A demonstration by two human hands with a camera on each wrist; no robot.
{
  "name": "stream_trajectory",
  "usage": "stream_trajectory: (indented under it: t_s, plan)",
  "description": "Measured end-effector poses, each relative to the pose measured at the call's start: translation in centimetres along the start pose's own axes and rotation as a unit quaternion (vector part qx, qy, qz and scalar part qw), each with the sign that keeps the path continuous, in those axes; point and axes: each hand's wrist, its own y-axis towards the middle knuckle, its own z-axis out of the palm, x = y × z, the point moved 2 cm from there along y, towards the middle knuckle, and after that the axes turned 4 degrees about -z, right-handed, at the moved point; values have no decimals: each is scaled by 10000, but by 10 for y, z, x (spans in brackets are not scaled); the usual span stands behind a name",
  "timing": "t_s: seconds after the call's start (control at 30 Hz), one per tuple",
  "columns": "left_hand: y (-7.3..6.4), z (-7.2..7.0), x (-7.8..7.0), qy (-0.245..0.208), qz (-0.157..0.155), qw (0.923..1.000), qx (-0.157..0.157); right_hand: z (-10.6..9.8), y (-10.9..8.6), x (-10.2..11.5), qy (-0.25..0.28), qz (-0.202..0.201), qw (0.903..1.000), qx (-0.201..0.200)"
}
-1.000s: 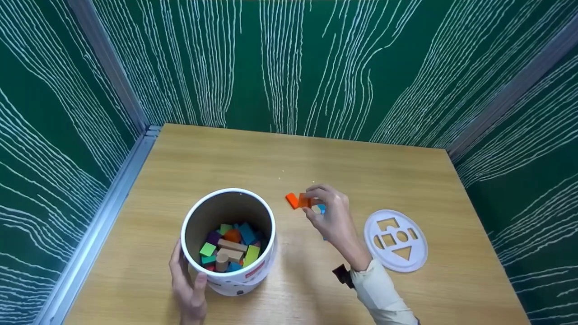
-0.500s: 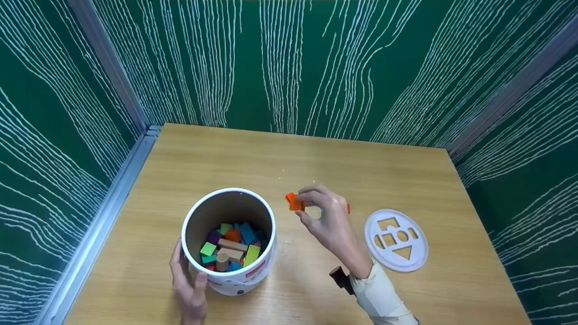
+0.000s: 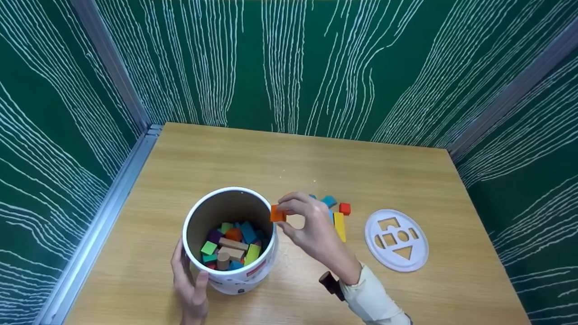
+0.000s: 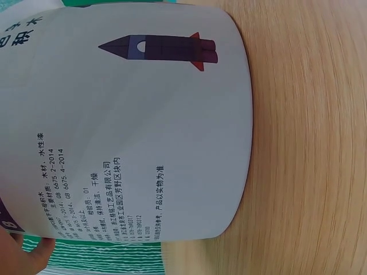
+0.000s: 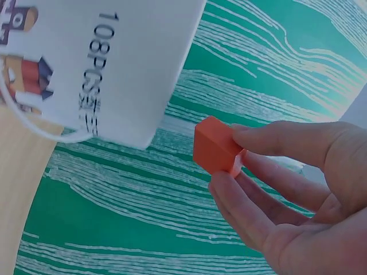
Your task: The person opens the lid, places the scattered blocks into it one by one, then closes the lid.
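A white bucket (image 3: 266,259) stands upright, with several coloured wooden blocks (image 3: 232,243) in its bottom. My left hand (image 3: 190,286) rests against its near left side, fingers along the wall and thumb up beside the rim. In the left wrist view, only a bit of that hand (image 4: 28,255) shows at the lower left, touching the bucket's printed wall (image 4: 143,114). My right hand (image 3: 309,225) pinches an orange block (image 3: 277,213) between thumb and fingers, at the bucket's right rim. In the right wrist view, the orange block (image 5: 217,143) is apart from the bucket wall (image 5: 132,63).
Right of my right hand lie a red cube (image 3: 345,208), a yellow block (image 3: 339,226) and a blue block (image 3: 329,201), with other pieces partly hidden. A white lid (image 3: 422,253) with shaped holes lies farther right on the wooden table (image 3: 226,153). Green patterned walls surround the table.
My right hand has moved left with the orange block, from over the loose blocks to the bucket's rim, uncovering the red and yellow pieces. My left hand and the bucket have stayed put.
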Motion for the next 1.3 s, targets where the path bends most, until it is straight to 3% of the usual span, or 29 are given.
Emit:
stream_trajectory:
  t_s: [0.6, 0.8, 1.1, 1.3]
  plan:
    - [1, -1, 1, -8, 53, 10000, 10, 27, 7, 3, 91, 447, 9955, 831]
    - [0, 0, 1, -248, 337, 9991, 58, 34, 8, 4, 86, 417, 9945, 962]
    - [0, 0, 1, -107, 310, 9995, -1, 45, 10, 6, 39, 259, 9937, 1091]
    - [1, -1, 0, -178, 122, 9997, 60, 47, 9, 5, 51, 108, 9935, 1131]
